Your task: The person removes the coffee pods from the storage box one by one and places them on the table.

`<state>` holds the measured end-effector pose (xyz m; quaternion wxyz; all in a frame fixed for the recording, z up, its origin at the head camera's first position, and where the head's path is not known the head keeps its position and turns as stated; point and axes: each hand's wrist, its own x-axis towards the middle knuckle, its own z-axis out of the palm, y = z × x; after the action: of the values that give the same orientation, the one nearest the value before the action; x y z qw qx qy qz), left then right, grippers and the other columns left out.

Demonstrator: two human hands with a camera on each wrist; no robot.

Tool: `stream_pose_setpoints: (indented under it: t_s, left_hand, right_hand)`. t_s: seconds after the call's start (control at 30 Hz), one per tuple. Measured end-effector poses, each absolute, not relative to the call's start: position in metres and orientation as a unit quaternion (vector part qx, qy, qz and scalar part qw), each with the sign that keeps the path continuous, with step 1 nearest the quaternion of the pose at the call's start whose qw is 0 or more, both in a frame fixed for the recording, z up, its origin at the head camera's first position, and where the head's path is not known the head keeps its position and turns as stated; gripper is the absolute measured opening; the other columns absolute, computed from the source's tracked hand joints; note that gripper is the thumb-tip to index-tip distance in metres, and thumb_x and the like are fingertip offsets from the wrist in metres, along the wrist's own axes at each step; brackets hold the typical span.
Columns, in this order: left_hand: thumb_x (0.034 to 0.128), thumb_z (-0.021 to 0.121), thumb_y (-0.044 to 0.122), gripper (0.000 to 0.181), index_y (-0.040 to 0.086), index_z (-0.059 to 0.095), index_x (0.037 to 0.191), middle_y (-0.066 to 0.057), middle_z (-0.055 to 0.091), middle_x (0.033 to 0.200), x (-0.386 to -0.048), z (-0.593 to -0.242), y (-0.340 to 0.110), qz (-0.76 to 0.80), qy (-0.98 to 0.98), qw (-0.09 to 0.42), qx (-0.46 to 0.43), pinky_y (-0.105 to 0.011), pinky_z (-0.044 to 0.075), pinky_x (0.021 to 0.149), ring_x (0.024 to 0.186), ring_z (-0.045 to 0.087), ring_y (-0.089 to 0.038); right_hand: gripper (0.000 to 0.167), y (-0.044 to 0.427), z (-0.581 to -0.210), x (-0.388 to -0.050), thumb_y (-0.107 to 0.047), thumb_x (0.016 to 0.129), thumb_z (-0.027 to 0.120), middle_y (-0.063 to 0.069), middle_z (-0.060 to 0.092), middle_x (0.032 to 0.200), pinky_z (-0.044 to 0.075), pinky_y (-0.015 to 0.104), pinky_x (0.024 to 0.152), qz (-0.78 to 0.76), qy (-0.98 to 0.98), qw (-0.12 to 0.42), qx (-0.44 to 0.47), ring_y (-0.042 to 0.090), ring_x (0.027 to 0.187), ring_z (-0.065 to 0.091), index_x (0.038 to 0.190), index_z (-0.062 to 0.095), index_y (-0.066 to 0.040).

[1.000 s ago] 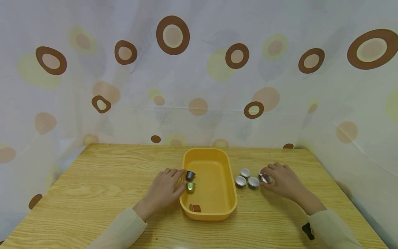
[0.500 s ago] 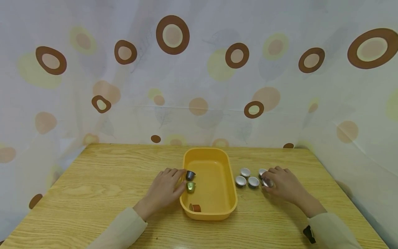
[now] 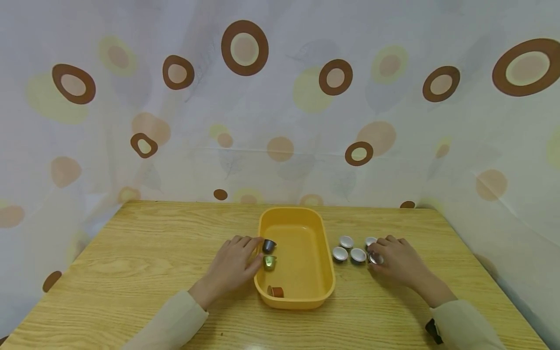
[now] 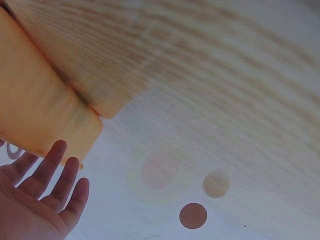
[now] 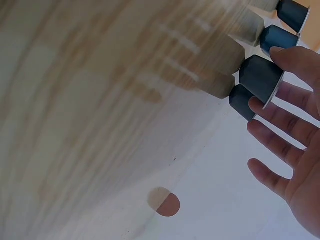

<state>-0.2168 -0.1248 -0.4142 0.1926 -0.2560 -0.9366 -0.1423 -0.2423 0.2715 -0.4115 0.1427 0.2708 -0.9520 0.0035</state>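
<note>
My right hand point(image 3: 398, 258) pinches a dark coffee capsule point(image 5: 261, 77) with a silvery lid between thumb and fingers, low over the table. Several more dark capsules with silvery lids stand lid up just left of it, among them a front capsule point(image 3: 358, 255) and a back capsule point(image 3: 346, 241). At the left rim of the yellow tray point(image 3: 329, 262), my left hand point(image 3: 232, 265) touches the edge, fingers fairly straight in the left wrist view. Inside the tray lie a dark capsule point(image 3: 269, 246), a green capsule point(image 3: 269, 262) and a brown-orange capsule point(image 3: 276, 291).
Under everything is a wood-grain table point(image 3: 157, 257). A patterned cloth point(image 3: 280, 107) hangs behind it and along the sides. A small black object point(image 3: 433, 331) shows beside the right sleeve.
My right hand has lowered slightly with its capsule, whose lid has come to face more upward; the capsule behind it shows more. The left hand stays at the tray rim.
</note>
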Motion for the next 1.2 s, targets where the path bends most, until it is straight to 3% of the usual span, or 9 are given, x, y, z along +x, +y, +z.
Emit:
stream_pose_setpoints:
  t_s: [0.3,0.87,1.2]
  left_hand:
    - [0.0915,0.047,0.035,0.039,0.013,0.056,0.122,-0.002,0.064,0.109,-0.216,-0.412,-0.124,-0.148,-0.938,0.186,-0.252,-0.039,0.046,0.083,0.1,0.057,-0.021]
    - [0.0917,0.046,0.035,0.039,0.013,0.056,0.122,-0.002,0.063,0.109,-0.217,-0.413,-0.124,-0.145,-0.939,0.184,-0.252,-0.039,0.046,0.084,0.1,0.056,-0.022]
    - [0.0919,0.046,0.035,0.038,0.013,0.056,0.122,-0.002,0.064,0.109,-0.216,-0.413,-0.124,-0.141,-0.939,0.187,-0.253,-0.038,0.046,0.083,0.1,0.057,-0.021]
  right_hand:
    - [0.032,0.27,-0.414,-0.243,-0.038,0.069,0.076,-0.009,0.057,0.077,0.045,0.043,0.069,-0.001,-0.95,0.153,0.272,0.017,0.08,0.054,0.092,0.066,-0.018]
    - [0.034,0.269,-0.407,-0.238,-0.037,0.068,0.077,-0.002,0.065,0.089,0.044,0.045,0.071,0.006,-0.95,0.164,0.267,0.02,0.084,0.055,0.093,0.068,-0.016]
    - [0.033,0.269,-0.402,-0.238,-0.037,0.069,0.075,-0.004,0.064,0.088,0.044,0.047,0.072,0.008,-0.952,0.151,0.264,0.02,0.085,0.054,0.094,0.067,-0.017]
